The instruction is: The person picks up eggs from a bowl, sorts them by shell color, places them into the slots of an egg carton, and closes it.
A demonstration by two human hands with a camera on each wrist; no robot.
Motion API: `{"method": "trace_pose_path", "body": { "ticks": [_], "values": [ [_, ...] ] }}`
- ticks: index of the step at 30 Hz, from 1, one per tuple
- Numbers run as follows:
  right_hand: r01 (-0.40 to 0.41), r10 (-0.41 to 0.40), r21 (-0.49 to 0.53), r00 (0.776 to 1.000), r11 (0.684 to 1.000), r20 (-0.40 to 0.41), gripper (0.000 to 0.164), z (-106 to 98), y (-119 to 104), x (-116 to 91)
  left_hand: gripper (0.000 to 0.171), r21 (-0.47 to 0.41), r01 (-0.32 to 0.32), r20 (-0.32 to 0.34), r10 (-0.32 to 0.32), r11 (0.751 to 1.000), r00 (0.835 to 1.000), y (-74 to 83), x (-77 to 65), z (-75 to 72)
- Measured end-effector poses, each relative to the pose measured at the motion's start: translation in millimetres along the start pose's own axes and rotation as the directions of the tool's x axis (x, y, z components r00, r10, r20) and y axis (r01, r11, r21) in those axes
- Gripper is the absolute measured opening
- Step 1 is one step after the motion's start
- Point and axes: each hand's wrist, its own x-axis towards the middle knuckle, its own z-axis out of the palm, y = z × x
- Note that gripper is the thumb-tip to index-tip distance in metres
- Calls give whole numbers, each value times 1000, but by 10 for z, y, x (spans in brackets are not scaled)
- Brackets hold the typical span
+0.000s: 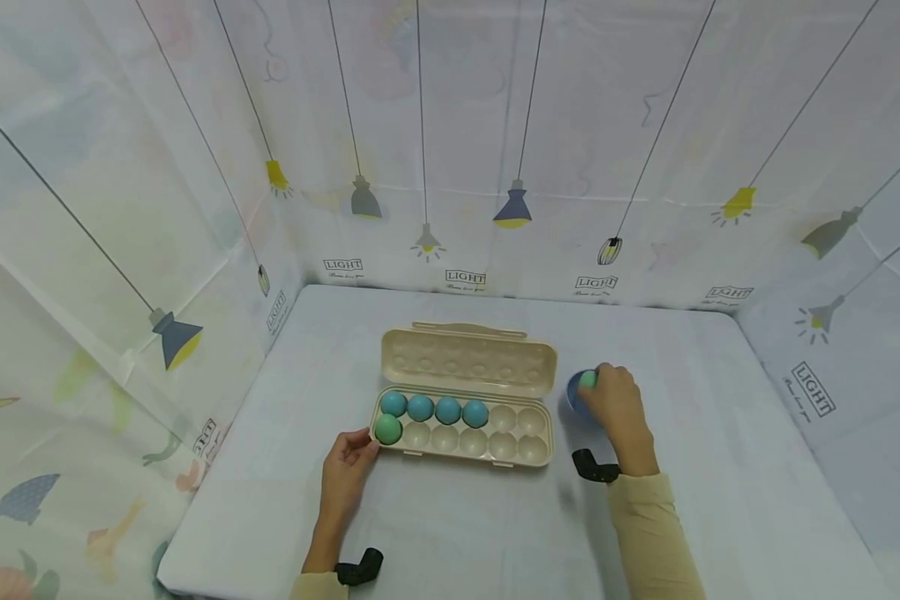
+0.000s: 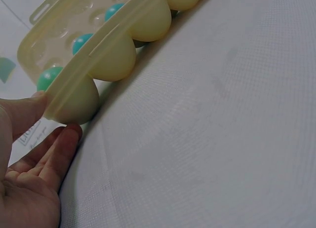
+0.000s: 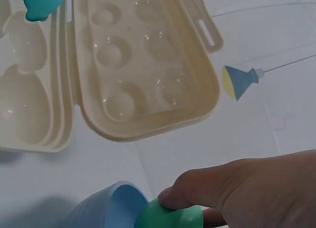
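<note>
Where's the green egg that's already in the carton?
In the head view, the green egg sits in the front-left corner cup of the carton, just in front of the leftmost blue egg and beside the left hand.

One egg tray (image 1: 504,457) holds five eggs: four blue eggs (image 1: 434,409) in its far row, one green egg (image 1: 387,429) at its 9 o'clock end. Seven cups sit empty. One more green egg (image 1: 587,379) sits in one blue bowl (image 1: 574,398) at the tray's 3 o'clock.
</note>
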Motion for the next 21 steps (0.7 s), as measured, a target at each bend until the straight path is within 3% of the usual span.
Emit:
{"method": "trace_pose_path", "body": {
  "ticks": [5, 11, 21],
  "values": [
    [-7, 8, 52, 1000, 999, -27, 50, -95, -117, -61, 37, -3, -12, -17, 12, 1000, 1000, -178, 63, 3],
    [-11, 21, 135, 997, 991, -75, 55, -169, -332, -148, 35, -8, -48, -28, 48, 999, 998, -220, 75, 0],
    [111, -72, 227, 982, 968, -172, 54, -117, -663, -248, 35, -43, -37, -20, 36, 998, 999, -220, 74, 7]
  ]
}}
